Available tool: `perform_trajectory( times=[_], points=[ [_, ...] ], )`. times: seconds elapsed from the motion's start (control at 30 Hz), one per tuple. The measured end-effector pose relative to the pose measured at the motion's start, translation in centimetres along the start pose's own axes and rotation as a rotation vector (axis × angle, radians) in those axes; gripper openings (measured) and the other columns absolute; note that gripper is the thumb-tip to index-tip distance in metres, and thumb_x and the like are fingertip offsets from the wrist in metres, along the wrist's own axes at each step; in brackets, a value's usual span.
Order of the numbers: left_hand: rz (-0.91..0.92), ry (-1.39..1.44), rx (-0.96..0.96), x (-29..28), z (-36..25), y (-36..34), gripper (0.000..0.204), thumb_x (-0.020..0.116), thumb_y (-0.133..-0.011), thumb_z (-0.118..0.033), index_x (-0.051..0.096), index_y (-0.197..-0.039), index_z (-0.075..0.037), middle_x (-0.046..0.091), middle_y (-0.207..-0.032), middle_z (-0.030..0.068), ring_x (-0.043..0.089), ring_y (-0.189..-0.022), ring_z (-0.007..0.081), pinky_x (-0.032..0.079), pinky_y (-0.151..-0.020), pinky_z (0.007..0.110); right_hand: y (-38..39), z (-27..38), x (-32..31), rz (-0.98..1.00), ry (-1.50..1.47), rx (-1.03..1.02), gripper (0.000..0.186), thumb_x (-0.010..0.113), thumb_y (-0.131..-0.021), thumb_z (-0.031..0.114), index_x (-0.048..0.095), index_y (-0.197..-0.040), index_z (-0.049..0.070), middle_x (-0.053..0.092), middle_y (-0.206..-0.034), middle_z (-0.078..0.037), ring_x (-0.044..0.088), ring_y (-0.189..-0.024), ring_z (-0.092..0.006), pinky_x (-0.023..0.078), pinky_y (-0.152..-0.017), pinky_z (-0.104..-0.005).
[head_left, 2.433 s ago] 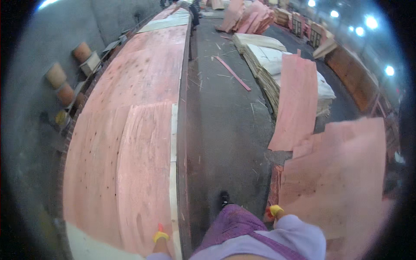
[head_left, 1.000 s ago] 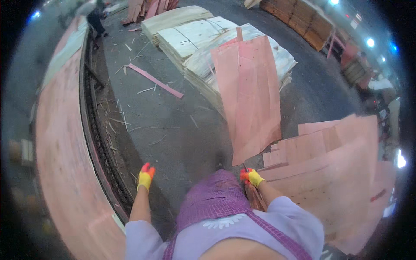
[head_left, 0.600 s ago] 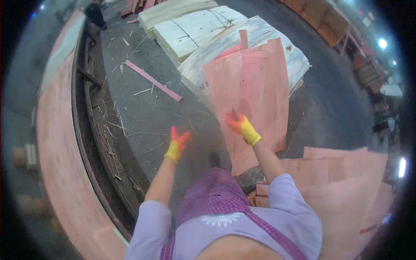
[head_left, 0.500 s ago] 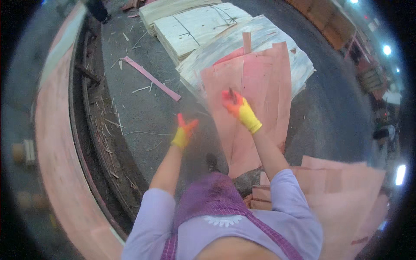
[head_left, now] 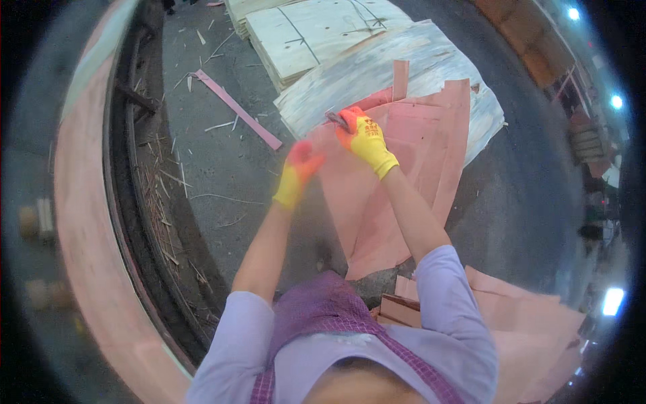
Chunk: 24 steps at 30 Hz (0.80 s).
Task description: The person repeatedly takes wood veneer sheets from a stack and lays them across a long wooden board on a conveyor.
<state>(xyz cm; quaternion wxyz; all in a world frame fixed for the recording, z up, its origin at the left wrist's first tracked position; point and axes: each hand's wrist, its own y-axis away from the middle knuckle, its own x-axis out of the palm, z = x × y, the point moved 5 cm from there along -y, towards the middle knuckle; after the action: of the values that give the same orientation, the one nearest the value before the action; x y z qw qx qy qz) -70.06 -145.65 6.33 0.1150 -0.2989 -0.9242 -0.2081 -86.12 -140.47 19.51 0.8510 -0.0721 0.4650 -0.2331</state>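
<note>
My right hand (head_left: pixel 367 143), in a yellow glove with orange-red fingers, is closed around a small dark hand tool (head_left: pixel 337 120). The tool points left, over the upper left edge of a fanned pile of pink veneer sheets (head_left: pixel 410 161); I cannot make out its exact kind. My left hand (head_left: pixel 298 174), gloved the same way, hovers just left of that edge. Motion smears its fingers, and nothing shows clearly in them. The pink sheets overlap unevenly and lie partly across a stack of pale, whitish wood sheets (head_left: pixel 431 57).
Further back stands a strapped stack of pale sheets (head_left: pixel 289 40). A pink strip (head_left: pixel 239 111) and wood splinters lie on the dark floor. Along the left runs a long pink-topped surface (head_left: pixel 84 222) beside a dark rail. More pink sheets (head_left: pixel 518 323) lie at lower right.
Both hands have moved farther away from me. My right hand has shifted to the sheets' upper left edge with the tool. My left hand's spread fingers have drawn in and blurred.
</note>
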Motion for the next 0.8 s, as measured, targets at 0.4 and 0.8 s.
perform_trajectory(
  times=[0.4,0.8],
  points=[
    [0.003,-0.11,0.642,0.9,-3.8,8.7,0.016,0.056,-0.079,-0.006,0.06,-0.095,-0.005,0.061,-0.083,0.0023,0.058,-0.072,0.0133,0.048,-0.066,0.028,0.9,1.7,-0.1,-0.019,0.206,0.098,0.021,0.056,-0.076,0.028,0.057,-0.087,0.011,0.057,-0.095,-0.014,0.055,-0.088,-0.0353,0.045,-0.073,-0.0441],
    [-1.26,-0.064,0.763,-48.1,-13.9,44.9,0.025,0.067,-0.074,-0.003,0.06,-0.097,0.002,0.062,-0.093,0.0096,0.06,-0.077,0.0183,0.052,-0.069,0.031,10.6,11.0,-1.0,-0.185,0.118,-0.069,0.045,0.046,-0.072,0.002,0.054,-0.115,0.013,0.056,-0.115,-0.011,0.051,-0.108,-0.0295,0.041,-0.089,-0.0342]
  ],
)
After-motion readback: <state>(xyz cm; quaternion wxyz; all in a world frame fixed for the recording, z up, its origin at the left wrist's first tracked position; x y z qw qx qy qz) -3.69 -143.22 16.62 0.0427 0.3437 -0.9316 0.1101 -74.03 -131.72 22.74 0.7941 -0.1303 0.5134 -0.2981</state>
